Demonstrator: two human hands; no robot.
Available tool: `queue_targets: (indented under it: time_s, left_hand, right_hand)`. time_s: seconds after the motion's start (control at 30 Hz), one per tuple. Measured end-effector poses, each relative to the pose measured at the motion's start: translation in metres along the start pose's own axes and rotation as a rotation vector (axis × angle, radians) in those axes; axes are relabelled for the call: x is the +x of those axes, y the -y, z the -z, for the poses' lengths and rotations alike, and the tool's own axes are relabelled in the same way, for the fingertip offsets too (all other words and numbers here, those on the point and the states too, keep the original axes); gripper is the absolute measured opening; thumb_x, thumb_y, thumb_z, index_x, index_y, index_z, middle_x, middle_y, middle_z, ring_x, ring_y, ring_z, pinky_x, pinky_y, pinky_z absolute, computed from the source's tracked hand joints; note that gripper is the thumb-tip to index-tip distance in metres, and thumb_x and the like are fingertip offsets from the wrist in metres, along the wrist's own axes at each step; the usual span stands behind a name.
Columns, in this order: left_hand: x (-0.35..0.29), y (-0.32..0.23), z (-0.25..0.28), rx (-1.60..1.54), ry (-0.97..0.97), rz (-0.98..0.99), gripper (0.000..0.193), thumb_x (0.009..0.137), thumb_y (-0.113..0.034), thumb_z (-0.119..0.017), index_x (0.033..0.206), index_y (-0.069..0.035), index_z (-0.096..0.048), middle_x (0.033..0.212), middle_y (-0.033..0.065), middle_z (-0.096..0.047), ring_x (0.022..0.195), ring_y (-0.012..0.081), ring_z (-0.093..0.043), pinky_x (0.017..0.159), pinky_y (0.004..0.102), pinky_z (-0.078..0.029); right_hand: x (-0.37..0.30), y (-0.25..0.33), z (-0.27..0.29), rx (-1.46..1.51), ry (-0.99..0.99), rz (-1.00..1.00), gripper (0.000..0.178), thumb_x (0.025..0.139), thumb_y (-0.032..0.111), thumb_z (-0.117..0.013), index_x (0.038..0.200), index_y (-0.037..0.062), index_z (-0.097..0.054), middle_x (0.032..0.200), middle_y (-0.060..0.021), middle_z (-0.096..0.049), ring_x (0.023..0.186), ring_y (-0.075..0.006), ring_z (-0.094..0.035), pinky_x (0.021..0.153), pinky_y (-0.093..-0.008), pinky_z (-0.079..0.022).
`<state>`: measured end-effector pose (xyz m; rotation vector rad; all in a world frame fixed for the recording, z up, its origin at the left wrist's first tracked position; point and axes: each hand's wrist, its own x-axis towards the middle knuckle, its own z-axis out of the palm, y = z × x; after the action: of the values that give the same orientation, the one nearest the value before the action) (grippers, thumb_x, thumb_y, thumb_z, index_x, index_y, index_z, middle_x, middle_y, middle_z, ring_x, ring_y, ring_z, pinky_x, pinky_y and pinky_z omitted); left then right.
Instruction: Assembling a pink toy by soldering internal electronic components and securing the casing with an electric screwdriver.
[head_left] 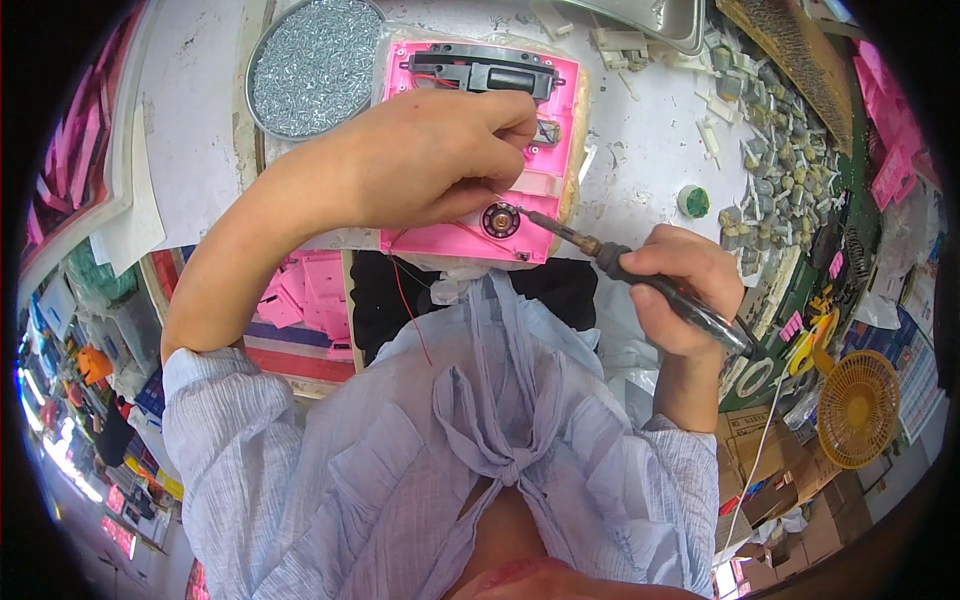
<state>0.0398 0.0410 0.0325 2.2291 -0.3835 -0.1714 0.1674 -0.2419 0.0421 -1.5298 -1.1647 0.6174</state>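
My right hand (683, 287) grips a soldering iron (680, 300) with a dark handle, its tip touching or close to the edge of a small round speaker (500, 221). The speaker sits in a pink plastic housing (440, 240) that lies on the table. My left hand (450, 155) reaches over the housing, fingertips pinched on what looks like a thin wire beside the speaker. A black plastic part (485, 72) spans the far end of the housing. Near my left fingers is a small metal-cased part (547, 132), partly covered. A loose red wire (408, 305) hangs off the near edge.
A round tin of small screws (315, 70) stands at the far left. Many small grey motor-like parts (780, 170) are heaped on the right, near a small green pot (693, 201). Pink plastic pieces (315, 300) lie left of my lap. A yellow fan (858, 409) is at lower right.
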Motion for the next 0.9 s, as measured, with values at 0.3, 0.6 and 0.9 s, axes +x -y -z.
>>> queue_targets:
  time_s: [0.3, 0.6, 0.9]
  left_hand:
    - [0.0, 0.001, -0.002, 0.039, -0.02, -0.033, 0.014, 0.076, -0.005, -0.071, 0.083, -0.002, -0.059, 0.099, 0.0092, -0.053, 0.084, 0.0311, -0.06, 0.071, 0.0408, -0.049]
    - [0.0, 0.0, -0.002, 0.057, -0.009, -0.029, 0.016, 0.075, -0.006, -0.072, 0.083, -0.003, -0.059, 0.099, 0.0091, -0.053, 0.084, 0.0312, -0.061, 0.07, 0.0411, -0.05]
    - [0.001, -0.001, -0.002, 0.071, -0.006, -0.033, 0.016, 0.074, -0.005, -0.073, 0.082, -0.003, -0.059, 0.098, 0.009, -0.053, 0.085, 0.0308, -0.061, 0.071, 0.041, -0.05]
  right_hand:
    - [0.007, -0.003, -0.003, -0.033, 0.053, 0.002, 0.021, 0.076, 0.005, -0.077, 0.096, 0.0028, -0.072, 0.074, -0.0092, -0.07, 0.055, -0.0225, -0.06, 0.05, -0.0336, -0.045]
    - [0.013, 0.002, -0.004, -0.086, 0.084, -0.017, 0.021, 0.076, 0.006, -0.077, 0.097, 0.0047, -0.073, 0.07, -0.008, -0.067, 0.054, -0.0224, -0.06, 0.051, -0.0334, -0.045]
    - [0.016, 0.013, -0.007, -0.163, 0.117, 0.055, 0.026, 0.073, 0.003, -0.08, 0.098, 0.0075, -0.073, 0.07, -0.0061, -0.066, 0.053, -0.0221, -0.058, 0.049, -0.0337, -0.044]
